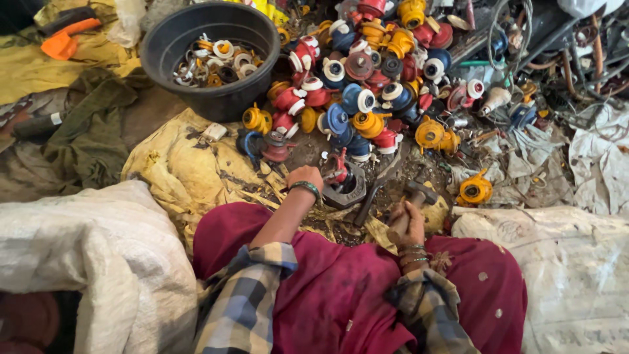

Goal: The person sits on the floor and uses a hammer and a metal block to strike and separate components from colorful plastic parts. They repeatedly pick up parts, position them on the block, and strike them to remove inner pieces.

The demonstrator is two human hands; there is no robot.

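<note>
Red plastic part sits on a grey metal block, on the ground just ahead of the knees. Left hand closed over the near side of the part, fingers curled down on it; a green bangle at the wrist. Right hand wrapped tight round the wooden handle of a hammer, head up and tilted toward the block, clear of it. A dark metal bar lies between block and hammer.

Past the block: a heap of plastic parts, red, blue, yellow-orange, many with white round caps. One orange piece lies apart to the right, near the hammer. Black round tub upper left, holding white and orange rings. Tangled wires and scrap metal at upper right.

Coverings: stained yellow cloth under the tub and work spot; large white woven sack at lower left, another white sack at lower right. Olive cloth at left, an orange-handled tool far upper left. No legible labels.
</note>
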